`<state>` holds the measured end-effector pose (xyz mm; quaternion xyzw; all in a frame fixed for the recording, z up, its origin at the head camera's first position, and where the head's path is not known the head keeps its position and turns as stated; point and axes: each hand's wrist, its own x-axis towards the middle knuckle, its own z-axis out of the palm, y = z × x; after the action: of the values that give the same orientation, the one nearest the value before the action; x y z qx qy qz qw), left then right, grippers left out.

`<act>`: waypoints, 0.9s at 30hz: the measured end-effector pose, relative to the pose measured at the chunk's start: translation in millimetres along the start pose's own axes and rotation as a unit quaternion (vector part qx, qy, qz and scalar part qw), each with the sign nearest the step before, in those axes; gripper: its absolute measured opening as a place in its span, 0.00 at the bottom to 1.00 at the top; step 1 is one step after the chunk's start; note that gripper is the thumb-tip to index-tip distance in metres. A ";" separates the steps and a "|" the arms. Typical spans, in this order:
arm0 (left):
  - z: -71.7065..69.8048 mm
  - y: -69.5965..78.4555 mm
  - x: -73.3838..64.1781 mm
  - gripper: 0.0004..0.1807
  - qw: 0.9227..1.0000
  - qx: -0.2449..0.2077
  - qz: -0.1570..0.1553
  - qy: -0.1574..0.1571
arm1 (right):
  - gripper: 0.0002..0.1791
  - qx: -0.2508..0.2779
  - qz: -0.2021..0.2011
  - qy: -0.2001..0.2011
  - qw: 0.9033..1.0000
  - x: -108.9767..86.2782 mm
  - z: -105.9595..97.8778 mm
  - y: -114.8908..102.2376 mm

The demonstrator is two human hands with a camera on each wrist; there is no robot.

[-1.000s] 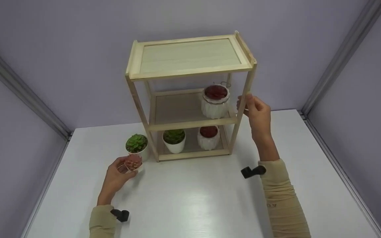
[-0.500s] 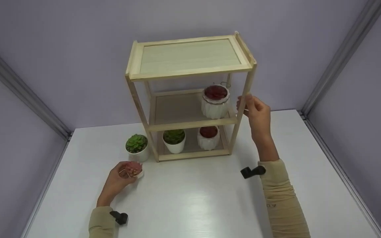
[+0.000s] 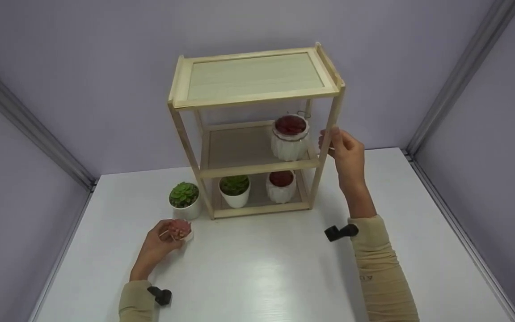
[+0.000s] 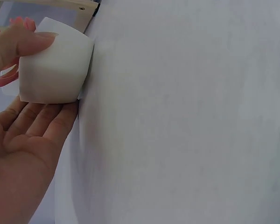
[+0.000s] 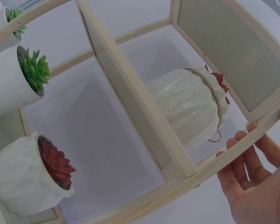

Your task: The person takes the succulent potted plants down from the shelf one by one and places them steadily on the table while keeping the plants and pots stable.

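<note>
A potted succulent (image 3: 180, 228) with a pink plant stands low at the table's left side. My left hand (image 3: 156, 247) holds its white pot (image 4: 58, 65), thumb on one side and fingers on the other; the pot's base appears to touch the table. A three-tier wooden shelf (image 3: 257, 169) stands at the back. Its right front post is gripped by my right hand (image 3: 350, 161), with the fingers (image 5: 240, 163) passing around the wood. On the middle tier, at the right, sits a large white ribbed pot (image 3: 290, 145) with a red succulent and twine round its neck.
The bottom tier bears a green succulent in a white pot (image 3: 234, 191) and a red succulent in a ribbed pot (image 3: 281, 188). Another green succulent (image 3: 184, 200) stands on the white table (image 3: 257, 264), left of the shelf. Pale walls surround the table.
My left hand has lowered the pink potted succulent slightly toward the front, away from the green one beside the shelf, and then stayed there. The right hand keeps its grip on the post.
</note>
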<state>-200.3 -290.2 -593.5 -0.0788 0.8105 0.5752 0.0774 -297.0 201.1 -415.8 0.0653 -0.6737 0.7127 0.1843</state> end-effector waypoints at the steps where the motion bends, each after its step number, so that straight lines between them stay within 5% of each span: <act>1: -0.2 0.1 0.2 0.37 1.000 -0.003 0.001 -0.001 | 0.23 0.000 -0.001 0.000 1.000 -0.1 0.0 -0.1; 16: -0.3 -3.5 -0.3 0.37 1.000 0.021 0.011 0.011 | 0.28 0.004 -0.003 -0.001 1.000 0.4 0.5 -0.4; 27: 0.5 -4.0 -2.7 0.41 1.000 0.000 0.016 0.007 | 0.22 0.003 -0.002 0.002 1.000 -0.8 -0.1 -0.9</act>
<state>-196.8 -291.0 -596.8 -0.0697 0.8120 0.5762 0.0622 -295.9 201.1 -415.3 0.0661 -0.6714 0.7141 0.1868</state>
